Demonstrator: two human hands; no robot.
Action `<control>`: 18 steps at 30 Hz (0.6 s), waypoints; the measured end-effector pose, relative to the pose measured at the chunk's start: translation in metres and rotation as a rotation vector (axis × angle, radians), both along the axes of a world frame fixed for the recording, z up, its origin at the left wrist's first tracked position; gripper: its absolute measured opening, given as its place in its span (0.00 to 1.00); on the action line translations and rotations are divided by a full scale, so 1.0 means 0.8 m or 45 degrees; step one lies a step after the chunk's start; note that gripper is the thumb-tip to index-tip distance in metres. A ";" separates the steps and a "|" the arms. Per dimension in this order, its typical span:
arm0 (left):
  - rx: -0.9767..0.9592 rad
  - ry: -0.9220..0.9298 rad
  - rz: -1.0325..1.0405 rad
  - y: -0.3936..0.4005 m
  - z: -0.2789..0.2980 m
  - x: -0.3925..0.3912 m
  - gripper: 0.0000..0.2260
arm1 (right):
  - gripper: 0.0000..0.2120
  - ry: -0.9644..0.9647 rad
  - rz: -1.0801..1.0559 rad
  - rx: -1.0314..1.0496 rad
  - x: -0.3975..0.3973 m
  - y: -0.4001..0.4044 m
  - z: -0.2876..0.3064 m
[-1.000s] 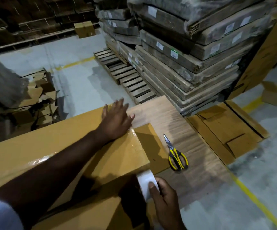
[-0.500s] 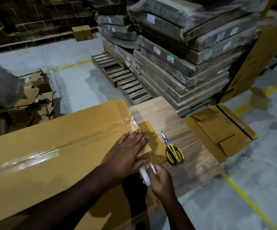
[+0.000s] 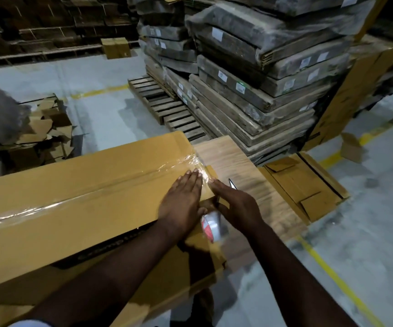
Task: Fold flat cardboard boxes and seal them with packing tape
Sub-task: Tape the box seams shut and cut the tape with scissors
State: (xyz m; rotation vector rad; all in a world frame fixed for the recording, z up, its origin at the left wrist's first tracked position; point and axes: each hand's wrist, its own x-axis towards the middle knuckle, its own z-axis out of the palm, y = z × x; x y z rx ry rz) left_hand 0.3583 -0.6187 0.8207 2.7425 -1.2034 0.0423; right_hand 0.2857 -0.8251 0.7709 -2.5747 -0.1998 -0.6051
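Cardboard box, long, tan, flat-topped [image 3: 84,199]: lies on the pale wood-grain worktable [image 3: 228,156]; glossy clear packing tape strip [image 3: 77,199] runs along its centre seam to the right end.
Left hand [image 3: 181,201]: fingers straight, palm flat on the box top at the taped end; a second ago it pressed the far corner, so it has slid nearer along the end.
Right hand [image 3: 235,204]: fingers extended against the box's end face, holding nothing; half a second ago it gripped the roll.
Tape roll, white with red core [image 3: 210,226]: blurred, below both hands beside the box end, released.
Meaning: seam strip judged laid; end being smoothed down.
Scissors, silver tip only [image 3: 232,183]: mostly hidden behind the right hand.
Surroundings: wrapped stacked flat cartons [image 3: 261,74], wooden pallet [image 3: 162,107], flattened carton on floor [image 3: 301,185].
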 end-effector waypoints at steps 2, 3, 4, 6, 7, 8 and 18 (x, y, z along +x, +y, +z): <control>0.023 -0.017 0.002 0.002 -0.001 -0.008 0.40 | 0.39 -0.025 0.062 -0.076 0.000 -0.007 -0.002; 0.024 -0.021 0.001 0.002 -0.001 -0.009 0.39 | 0.36 -0.052 0.069 -0.082 0.002 -0.009 0.001; 0.016 -0.027 -0.001 0.003 -0.001 -0.011 0.38 | 0.32 -0.094 0.063 -0.085 0.005 -0.009 0.008; 0.013 -0.040 -0.017 0.005 -0.001 -0.013 0.35 | 0.26 -0.174 0.060 -0.127 0.015 -0.011 0.016; 0.024 -0.054 -0.029 0.006 -0.003 -0.015 0.35 | 0.26 -0.187 0.081 -0.150 0.018 -0.013 0.015; 0.036 -0.063 -0.035 0.007 -0.005 -0.016 0.35 | 0.26 -0.190 0.107 -0.174 0.019 -0.014 0.013; -0.220 -0.283 0.251 -0.013 -0.033 -0.040 0.28 | 0.38 0.078 0.294 0.003 0.012 -0.042 -0.022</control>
